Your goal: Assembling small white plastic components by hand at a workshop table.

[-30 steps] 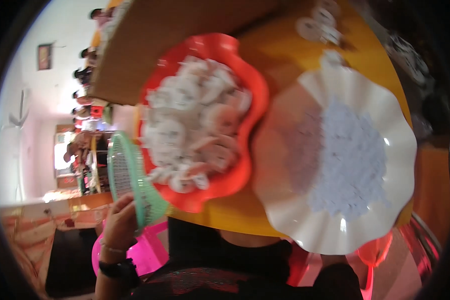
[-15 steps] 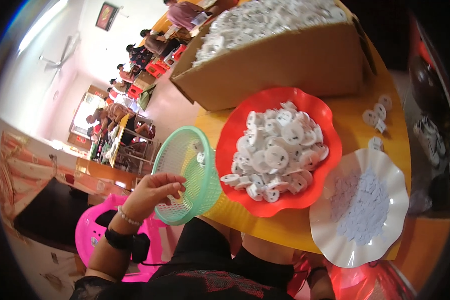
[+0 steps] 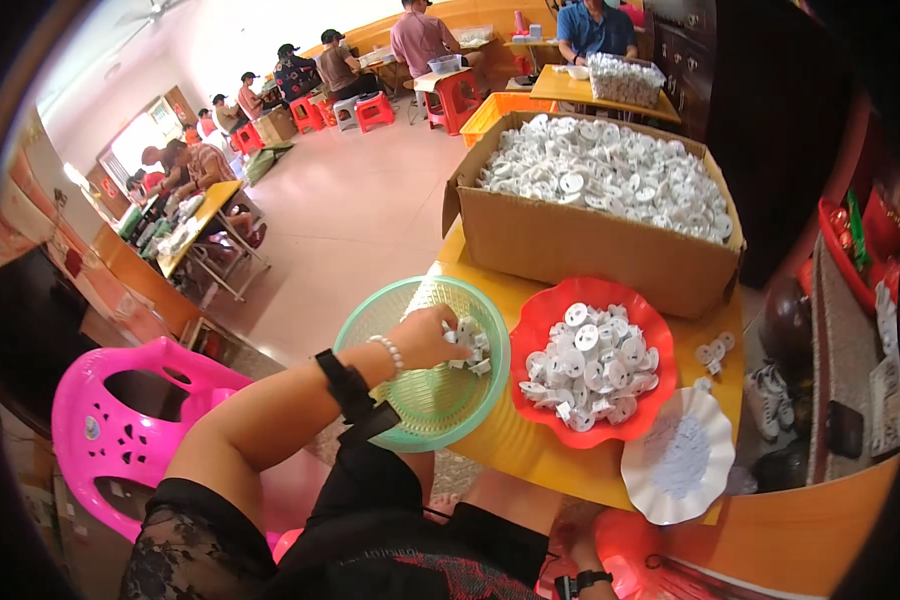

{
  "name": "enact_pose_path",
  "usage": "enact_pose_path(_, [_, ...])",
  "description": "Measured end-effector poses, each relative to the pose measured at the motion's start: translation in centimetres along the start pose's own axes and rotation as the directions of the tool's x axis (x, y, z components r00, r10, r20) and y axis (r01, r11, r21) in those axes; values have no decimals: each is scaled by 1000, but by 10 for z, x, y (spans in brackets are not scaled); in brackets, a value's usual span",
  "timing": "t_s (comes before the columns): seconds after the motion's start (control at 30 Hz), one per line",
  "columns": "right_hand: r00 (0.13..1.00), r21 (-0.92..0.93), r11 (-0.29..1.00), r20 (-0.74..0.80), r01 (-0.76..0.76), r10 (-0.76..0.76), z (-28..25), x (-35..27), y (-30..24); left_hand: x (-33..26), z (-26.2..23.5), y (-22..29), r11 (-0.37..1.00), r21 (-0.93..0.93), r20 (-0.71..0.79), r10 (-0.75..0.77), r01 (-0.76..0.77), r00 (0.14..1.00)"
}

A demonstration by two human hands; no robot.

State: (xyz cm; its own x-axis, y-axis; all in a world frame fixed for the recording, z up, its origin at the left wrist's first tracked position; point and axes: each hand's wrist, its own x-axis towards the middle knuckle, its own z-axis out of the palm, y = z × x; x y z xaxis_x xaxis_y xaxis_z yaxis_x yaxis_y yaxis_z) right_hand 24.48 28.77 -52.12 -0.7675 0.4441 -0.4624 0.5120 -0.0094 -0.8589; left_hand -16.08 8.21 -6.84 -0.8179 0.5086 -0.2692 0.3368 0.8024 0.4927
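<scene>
My left hand (image 3: 425, 341), wearing a beaded bracelet, is inside a pale green mesh basket (image 3: 370, 312). Its fingers are curled against a small cluster of white plastic pieces (image 3: 477, 352); what they grip, if anything, is hidden. To the right is a scalloped red bowl (image 3: 660, 345) heaped with round white plastic discs (image 3: 592, 362) on stems. A fluted white dish (image 3: 708, 465) of thin, pale flat discs (image 3: 676, 455) is beside it. Low at the table's near edge, my right hand (image 3: 574, 528) is dim, its fingers not distinguishable, with a dark band at the wrist.
A cardboard box (image 3: 590, 250) full of similar white pieces stands at the back of the yellow table (image 3: 545, 458). Several loose pieces (image 3: 715, 350) lie at its right. A pink chair (image 3: 120, 430) is on my left. People sit at tables farther off, among red stools (image 3: 375, 110).
The view has turned and levelled. My left hand has gone from the basket's near-left rim into the basket, down to the white pieces. My right hand is still low by the table's near edge.
</scene>
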Motion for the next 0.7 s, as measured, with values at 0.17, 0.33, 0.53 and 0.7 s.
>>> enact_pose_path(0.17, [991, -463, 884, 137, 64, 0, -45, -63, -157, 2, 1, -6, 1000, 16, -15, -7, 7, 1000])
enact_pose_path(0.33, [983, -539, 836, 181, 103, -5, -73, -96, -216, -13, -28, -18, 982, -180, 194, -28, 64, 981])
enact_pose_path(0.53, [973, -9, 999, 227, 53, -50, -72, -159, -353, -85, -63, -7, 666, -744, 229, 167, 62, 959])
enact_pose_path(0.7, [968, -123, 965, 123, 233, -218, -31, -176, -458, -121, -57, -21, 400, -914, 233, 393, 62, 890])
